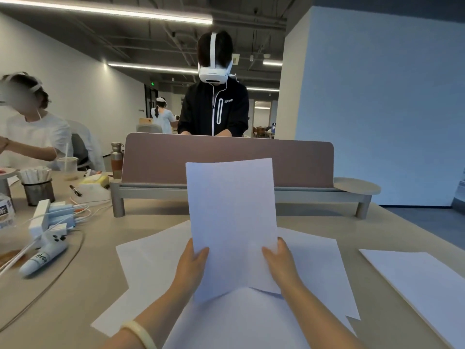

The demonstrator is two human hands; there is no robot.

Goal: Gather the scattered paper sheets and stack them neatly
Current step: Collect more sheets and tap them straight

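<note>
I hold a white paper sheet (232, 222) upright over the table, gripped at its lower edges by my left hand (192, 265) and my right hand (280, 260). Its bottom edge looks bent. Under it several loose white sheets lie overlapping and askew on the table: one to the left (148, 258), one to the right (322, 270), one nearest me (246, 323). A separate sheet or thin stack (415, 278) lies apart at the far right near the table's edge.
A brown desk divider on a grey stand (226, 159) crosses the table behind the sheets. At the left lie chargers, cables and a white controller (45, 255), a pen cup (39, 190) and a metal bottle (117, 159). One person stands behind the divider; another sits at left.
</note>
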